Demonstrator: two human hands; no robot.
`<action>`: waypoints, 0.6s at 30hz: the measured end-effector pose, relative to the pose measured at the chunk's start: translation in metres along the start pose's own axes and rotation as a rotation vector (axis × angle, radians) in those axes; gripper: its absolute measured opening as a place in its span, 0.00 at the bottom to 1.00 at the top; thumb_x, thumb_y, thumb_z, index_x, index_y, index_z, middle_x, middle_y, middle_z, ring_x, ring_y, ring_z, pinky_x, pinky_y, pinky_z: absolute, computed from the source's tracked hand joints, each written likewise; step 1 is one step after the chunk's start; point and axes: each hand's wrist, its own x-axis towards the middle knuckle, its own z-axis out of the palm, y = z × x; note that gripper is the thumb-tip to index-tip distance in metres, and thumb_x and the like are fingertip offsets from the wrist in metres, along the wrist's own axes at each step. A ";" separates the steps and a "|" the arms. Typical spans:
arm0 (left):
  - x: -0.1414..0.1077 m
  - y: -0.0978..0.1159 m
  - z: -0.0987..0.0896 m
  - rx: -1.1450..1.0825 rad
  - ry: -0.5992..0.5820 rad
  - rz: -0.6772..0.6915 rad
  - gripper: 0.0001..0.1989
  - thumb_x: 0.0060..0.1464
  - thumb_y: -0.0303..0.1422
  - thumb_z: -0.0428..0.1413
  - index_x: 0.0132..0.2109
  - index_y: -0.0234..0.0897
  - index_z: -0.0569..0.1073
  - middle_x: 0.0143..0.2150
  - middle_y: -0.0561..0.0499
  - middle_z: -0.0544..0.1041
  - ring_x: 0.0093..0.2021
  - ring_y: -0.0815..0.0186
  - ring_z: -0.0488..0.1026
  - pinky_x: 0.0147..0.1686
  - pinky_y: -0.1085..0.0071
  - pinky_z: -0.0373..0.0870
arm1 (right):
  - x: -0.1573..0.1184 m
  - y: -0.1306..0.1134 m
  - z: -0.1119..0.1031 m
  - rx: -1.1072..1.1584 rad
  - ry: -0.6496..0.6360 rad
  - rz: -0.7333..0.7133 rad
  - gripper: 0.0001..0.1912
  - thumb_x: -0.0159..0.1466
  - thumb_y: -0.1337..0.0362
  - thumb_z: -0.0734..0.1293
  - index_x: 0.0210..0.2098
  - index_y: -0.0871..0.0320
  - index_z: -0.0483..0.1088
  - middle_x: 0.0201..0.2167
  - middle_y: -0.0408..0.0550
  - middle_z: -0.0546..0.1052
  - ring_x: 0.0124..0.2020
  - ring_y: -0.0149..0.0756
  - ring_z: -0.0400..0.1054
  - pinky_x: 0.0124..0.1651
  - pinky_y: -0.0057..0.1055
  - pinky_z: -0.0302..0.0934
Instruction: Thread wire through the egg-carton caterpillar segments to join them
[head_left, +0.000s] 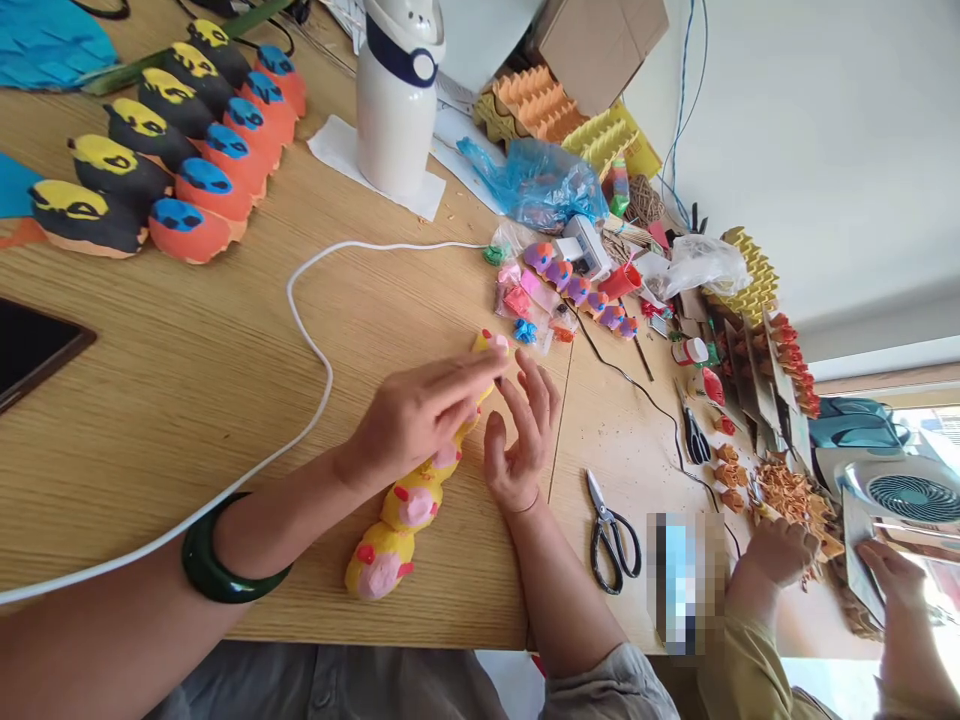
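A strip of yellow bumps (394,545), seemingly cut from an egg carton, lies on the table with pink and red pieces stuck on each bump. Above its far half is my left hand (409,415), palm down, fingers stretched out and pointing right; it hides part of the strip. Just right of the strip, my right hand (521,430) is turned up with its fingers spread and slightly curled. The fingertips of both hands nearly meet near the far end. Whether anything small lies between them I cannot make out.
Black scissors (615,545) lie to the right, beyond a table seam. A white cable (322,370) curves across the left side. Painted carton rows (217,175), a white bottle (397,110) and clay packets (517,300) stand farther back. A co-worker's hand (784,550) is at far right.
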 end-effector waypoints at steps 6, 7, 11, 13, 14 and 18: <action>0.000 -0.002 0.002 -0.003 0.091 -0.076 0.16 0.73 0.29 0.52 0.61 0.40 0.80 0.57 0.48 0.85 0.51 0.65 0.86 0.55 0.73 0.81 | 0.000 -0.002 0.000 -0.019 -0.033 0.045 0.30 0.69 0.69 0.59 0.69 0.45 0.65 0.75 0.50 0.64 0.76 0.51 0.61 0.67 0.64 0.67; 0.000 -0.001 0.002 -0.007 0.118 -0.087 0.16 0.73 0.29 0.53 0.62 0.40 0.79 0.58 0.48 0.85 0.52 0.64 0.86 0.56 0.73 0.81 | 0.000 -0.002 0.000 -0.014 -0.033 0.043 0.30 0.69 0.69 0.59 0.69 0.45 0.65 0.76 0.50 0.64 0.76 0.51 0.60 0.68 0.64 0.66; 0.000 -0.003 0.003 0.004 0.025 0.036 0.16 0.73 0.29 0.52 0.61 0.38 0.80 0.58 0.46 0.85 0.54 0.64 0.85 0.56 0.74 0.81 | -0.001 -0.002 0.001 0.083 -0.015 0.029 0.27 0.71 0.68 0.60 0.67 0.45 0.68 0.75 0.48 0.65 0.76 0.51 0.60 0.72 0.66 0.60; 0.000 -0.005 0.004 -0.010 0.029 -0.016 0.16 0.73 0.30 0.53 0.61 0.39 0.80 0.57 0.46 0.85 0.52 0.64 0.86 0.53 0.74 0.81 | -0.002 -0.001 0.000 0.152 0.005 0.109 0.25 0.72 0.66 0.59 0.66 0.46 0.70 0.75 0.49 0.67 0.76 0.50 0.60 0.73 0.65 0.60; 0.000 -0.005 0.003 -0.020 0.055 -0.072 0.16 0.73 0.31 0.53 0.61 0.39 0.80 0.57 0.47 0.85 0.52 0.63 0.86 0.53 0.73 0.81 | -0.002 0.000 -0.001 0.184 0.014 0.160 0.24 0.73 0.65 0.58 0.66 0.47 0.69 0.74 0.50 0.67 0.76 0.49 0.61 0.73 0.64 0.60; 0.002 -0.003 0.001 -0.046 0.118 -0.159 0.16 0.74 0.32 0.53 0.61 0.38 0.80 0.57 0.47 0.85 0.53 0.62 0.85 0.56 0.70 0.81 | 0.000 0.004 -0.003 0.182 0.005 0.234 0.25 0.74 0.64 0.56 0.69 0.50 0.67 0.72 0.53 0.71 0.75 0.47 0.62 0.74 0.64 0.58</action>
